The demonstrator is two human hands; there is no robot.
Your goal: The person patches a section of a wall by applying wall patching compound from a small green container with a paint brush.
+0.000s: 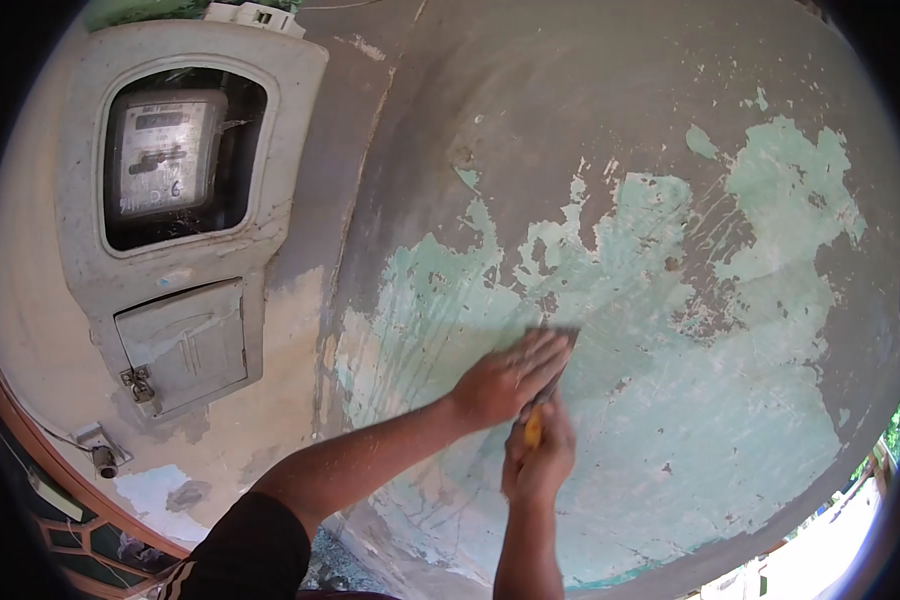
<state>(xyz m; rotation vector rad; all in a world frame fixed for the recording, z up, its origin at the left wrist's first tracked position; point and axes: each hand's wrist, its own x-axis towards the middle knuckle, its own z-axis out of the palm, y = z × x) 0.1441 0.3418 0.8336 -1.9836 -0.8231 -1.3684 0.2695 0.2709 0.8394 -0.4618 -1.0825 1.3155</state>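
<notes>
A scraper with a flat dark blade [568, 334] and a yellow handle [533, 428] is against the wall, its blade edge pointing up. My right hand [542, 455] is wrapped round the handle from below. Over the blade lies my left hand [510, 380], its fingers stretched out and pressing on it, slightly blurred. Around the blade the wall carries peeling light-green paint [670, 420]. Grey bare wall [550, 90] shows above the ragged upper edge of the paint. The lower part of the blade is hidden behind my left hand.
A grey meter box [295, 120] with an electric meter [165, 150] behind its window hangs at the upper left. Its small lower door [192, 340] has a padlock [140, 385]. A pipe end [104, 461] sticks out at the lower left.
</notes>
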